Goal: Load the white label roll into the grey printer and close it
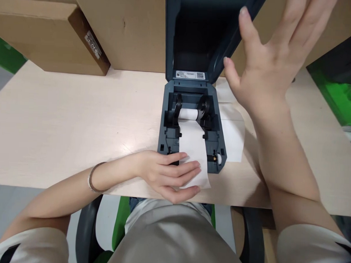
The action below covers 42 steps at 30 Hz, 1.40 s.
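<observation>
A dark blue-grey label printer (pixel 166 108) stands on the table with its lid (pixel 207 36) raised. Inside, a small white paper roll (pixel 188 114) sits between two black holders. Its paper strip (pixel 192 141) runs toward me and past the printer's front edge. My left hand (pixel 171 175) lies flat over the strip's front end, fingers stretched out. Beside the raised lid is my right hand (pixel 276 54), its fingers spread and its thumb side close to the lid's right edge; whether it touches the lid I cannot tell.
White paper sheets (pixel 233 137) lie to the printer's right, partly under it. Behind stands a large cardboard panel (pixel 135 30), with a cardboard box (pixel 37 38) at the back left. A black and green object (pixel 338 87) is at the right edge. The table's front edge is close to me.
</observation>
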Each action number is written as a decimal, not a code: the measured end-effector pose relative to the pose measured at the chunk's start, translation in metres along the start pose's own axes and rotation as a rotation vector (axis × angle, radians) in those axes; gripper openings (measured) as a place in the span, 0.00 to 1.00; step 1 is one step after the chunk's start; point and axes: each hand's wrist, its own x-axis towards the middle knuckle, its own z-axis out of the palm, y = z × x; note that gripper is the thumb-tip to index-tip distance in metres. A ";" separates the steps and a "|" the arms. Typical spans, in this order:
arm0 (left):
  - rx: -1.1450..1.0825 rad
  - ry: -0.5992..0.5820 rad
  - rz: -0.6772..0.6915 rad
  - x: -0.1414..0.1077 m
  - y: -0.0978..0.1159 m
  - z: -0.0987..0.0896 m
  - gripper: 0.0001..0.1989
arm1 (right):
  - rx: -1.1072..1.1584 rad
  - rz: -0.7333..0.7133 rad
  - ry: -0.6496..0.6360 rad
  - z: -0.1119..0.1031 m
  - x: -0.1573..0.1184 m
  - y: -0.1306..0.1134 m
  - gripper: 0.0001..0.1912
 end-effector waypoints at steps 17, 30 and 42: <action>-0.055 -0.001 -0.994 -0.037 -0.018 0.003 0.32 | -0.089 -0.422 -0.532 0.006 -0.012 -0.074 0.19; -0.379 -0.239 -0.838 -0.042 -0.049 -0.003 0.30 | 0.036 -0.415 -0.685 0.015 -0.012 -0.066 0.16; -0.290 -0.170 -0.835 -0.041 -0.050 0.006 0.27 | 0.244 -0.207 -0.512 0.001 -0.003 -0.048 0.10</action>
